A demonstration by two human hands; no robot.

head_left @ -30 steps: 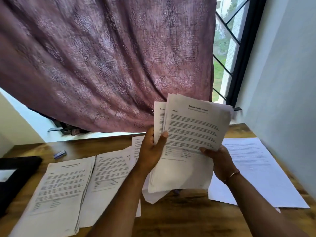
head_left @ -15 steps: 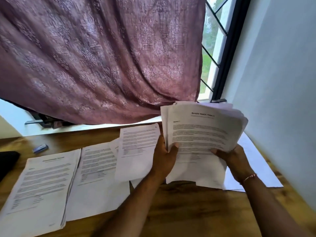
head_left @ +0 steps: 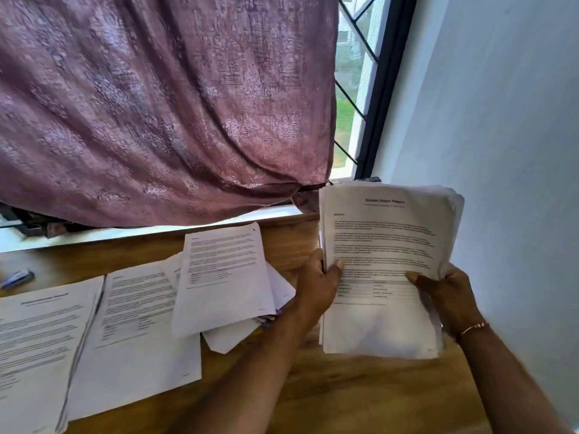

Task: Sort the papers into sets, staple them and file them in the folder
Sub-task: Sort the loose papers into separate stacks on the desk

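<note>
Head view: hands (head_left: pixel 316 289) (head_left: pixel 451 297) grip thick paper stack (head_left: pixel 385 242).

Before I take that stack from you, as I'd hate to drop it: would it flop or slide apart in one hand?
Likely floppy: the stack is loose sheets, and the left hand and right hand each hold a side. Probably apt to fan apart, since sheet edges stagger at its top right corner. Perhaps fairly heavy, being many sheets thick.
</note>
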